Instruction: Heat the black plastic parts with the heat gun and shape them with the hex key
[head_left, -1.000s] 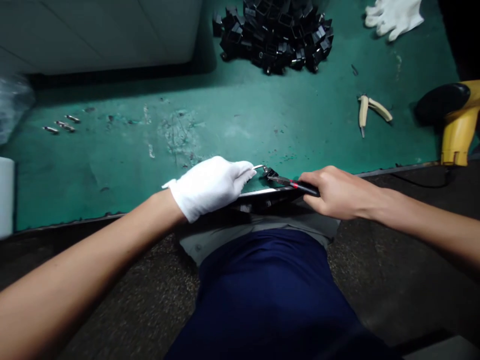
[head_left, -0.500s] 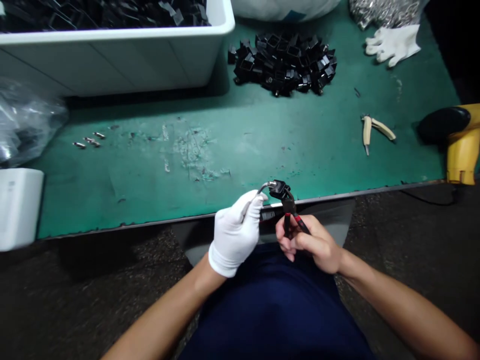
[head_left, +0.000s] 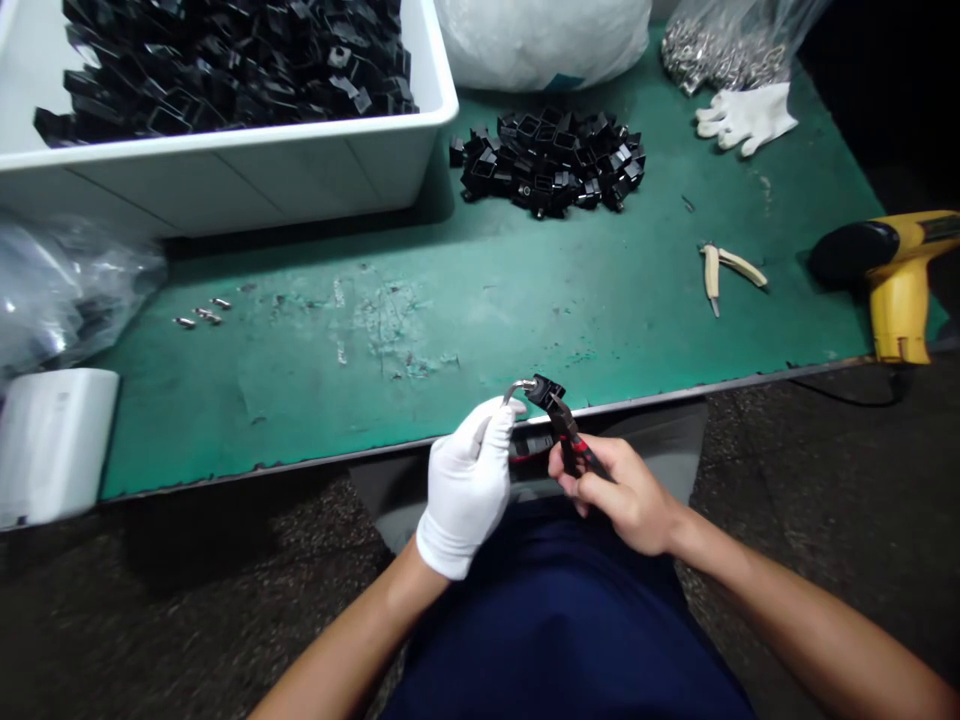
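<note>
My left hand (head_left: 469, 480), in a white glove, pinches a thin bent metal rod (head_left: 516, 388). The rod's far end meets a small black plastic piece (head_left: 545, 392), just above the table's front edge. In my bare right hand (head_left: 619, 490) is a pair of pliers (head_left: 574, 445) with black and red handles. The jaws touch the lower right side of the black piece; whether they grip it I cannot tell. The lower part of the rod is hidden by the glove.
A heap of black pieces (head_left: 551, 165) lies at the back of the green table (head_left: 300, 410), beside a white bin (head_left: 427, 140). Cream-handled cutters (head_left: 712, 275), a yellow heat gun (head_left: 900, 290) and a spare glove (head_left: 746, 118) lie right. Several metal pins (head_left: 204, 313) lie left.
The camera view has shifted, showing more of the bin. The pliers' handles have come closer together, and the black piece is tilted differently at the jaws. Both hands keep their holds.
</note>
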